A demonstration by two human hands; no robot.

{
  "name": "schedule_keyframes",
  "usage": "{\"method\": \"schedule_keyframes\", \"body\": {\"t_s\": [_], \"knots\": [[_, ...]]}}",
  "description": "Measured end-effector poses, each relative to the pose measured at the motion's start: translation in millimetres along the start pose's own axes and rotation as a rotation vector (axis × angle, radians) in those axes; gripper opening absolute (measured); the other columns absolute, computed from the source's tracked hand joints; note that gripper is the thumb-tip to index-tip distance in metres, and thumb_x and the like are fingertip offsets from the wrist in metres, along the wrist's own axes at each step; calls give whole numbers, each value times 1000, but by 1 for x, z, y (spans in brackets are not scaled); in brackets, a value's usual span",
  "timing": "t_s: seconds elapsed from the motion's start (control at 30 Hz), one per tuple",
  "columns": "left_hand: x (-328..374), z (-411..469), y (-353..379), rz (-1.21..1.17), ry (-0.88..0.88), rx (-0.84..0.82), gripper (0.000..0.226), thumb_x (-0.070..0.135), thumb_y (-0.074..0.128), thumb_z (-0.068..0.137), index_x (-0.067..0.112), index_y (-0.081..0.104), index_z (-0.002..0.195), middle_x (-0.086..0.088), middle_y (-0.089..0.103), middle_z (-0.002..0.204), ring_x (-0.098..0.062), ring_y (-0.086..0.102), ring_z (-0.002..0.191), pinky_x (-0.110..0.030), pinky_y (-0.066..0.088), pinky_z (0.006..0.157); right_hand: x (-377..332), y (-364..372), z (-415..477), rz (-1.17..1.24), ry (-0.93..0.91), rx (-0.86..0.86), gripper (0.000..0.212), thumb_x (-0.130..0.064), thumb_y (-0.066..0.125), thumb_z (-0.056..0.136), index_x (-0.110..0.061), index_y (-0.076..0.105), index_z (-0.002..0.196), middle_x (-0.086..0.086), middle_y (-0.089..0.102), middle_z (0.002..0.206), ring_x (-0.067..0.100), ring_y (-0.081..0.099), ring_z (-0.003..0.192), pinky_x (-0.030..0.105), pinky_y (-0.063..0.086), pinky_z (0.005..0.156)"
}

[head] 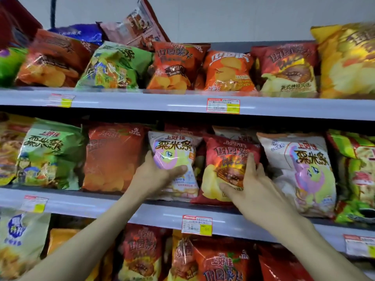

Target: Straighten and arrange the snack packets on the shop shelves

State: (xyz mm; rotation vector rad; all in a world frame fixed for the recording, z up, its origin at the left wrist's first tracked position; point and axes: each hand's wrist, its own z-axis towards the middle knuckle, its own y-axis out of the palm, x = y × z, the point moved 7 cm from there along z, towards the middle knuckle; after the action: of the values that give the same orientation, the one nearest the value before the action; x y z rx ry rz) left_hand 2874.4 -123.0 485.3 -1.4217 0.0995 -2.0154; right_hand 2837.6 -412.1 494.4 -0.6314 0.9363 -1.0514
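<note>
At frame centre my left hand (160, 175) is clamping the white packet (172, 151), thumb across its front, while my right hand (253, 187) is pinching the red packet (225, 159). I'm aiming to seat both upright, side by side.

White packet (174, 157), centre of frame: glossy plastic film, crinkled, iridescent sheen on the front; dark red packet (227, 165) just right of it and green packet (113, 65) at upper left: the same shiny creased film, the green one streaked with glare. Shelf edge (81, 201), lower left: smooth pale grey with a satin sheen, seemingly painted metal; price label (196, 225), lower centre: matt printed paper. Wall (243, 17), top: plain, matt.
</note>
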Motion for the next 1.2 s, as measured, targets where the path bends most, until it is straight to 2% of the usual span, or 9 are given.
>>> {"method": "schedule_keyframes", "body": {"t_s": [0.07,0.17,0.27,0.47,0.7,0.8,0.9,1.07,1.2], "knots": [[0,3,-1,-21,2,20,110,88,86,41,35,53,131,14,73,117,-16,74,101,-46,62,94,5,5,4,34,22,-31,118,-80,46,90,-22,-28,160,22,13,171,41,38,148,48,42,109],[7,2,-7,-87,14,47,104,73,95,44,30,56,129,11,74,115,-15,75,97,-45,64,90,11,8,10,92,29,-42,125,-77,57,88,-25,-33,158,15,46,157,36,54,133,44,49,101],[16,-3,-7,-110,60,69,95,58,101,49,31,53,126,13,74,111,-13,76,92,-44,66,83,16,6,15,151,14,-58,129,-63,68,90,-25,-37,155,6,47,156,30,53,133,40,47,104],[37,-16,-9,-14,277,201,120,73,89,48,40,37,151,13,64,139,-17,69,119,-48,61,97,23,2,22,186,-64,48,130,-57,70,91,-30,-42,151,5,62,140,22,55,133,44,50,106],[55,-23,-38,194,298,218,111,81,82,49,40,43,144,12,68,129,-19,71,106,-47,63,87,28,6,26,189,-70,79,128,-51,73,91,-31,-36,155,2,60,141,20,56,133,43,50,106],[53,-32,-62,233,293,235,85,69,91,58,41,51,129,16,71,113,-14,70,93,-39,61,82,27,11,25,224,-67,70,126,-47,74,92,-39,-34,155,-5,58,146,21,53,136,48,48,109],[39,-41,-79,157,227,217,69,58,95,63,38,57,117,18,75,99,-9,73,83,-39,61,79,21,15,25,252,-66,72,126,-49,77,89,-39,-28,158,-10,53,150,23,50,139,50,45,111],[13,-43,-102,-57,145,199,72,59,97,56,37,66,117,14,81,95,-15,79,83,-46,64,83,-8,28,27,305,-130,57,128,-47,81,86,-38,-23,161,2,53,150,26,56,130,36,46,105],[1,-55,-122,-213,97,113,50,30,95,73,25,74,117,4,83,94,-20,81,78,-31,64,66,-31,40,27,347,-176,58,129,-46,82,86,-40,-24,160,0,51,153,24,56,129,34,45,105]]}}
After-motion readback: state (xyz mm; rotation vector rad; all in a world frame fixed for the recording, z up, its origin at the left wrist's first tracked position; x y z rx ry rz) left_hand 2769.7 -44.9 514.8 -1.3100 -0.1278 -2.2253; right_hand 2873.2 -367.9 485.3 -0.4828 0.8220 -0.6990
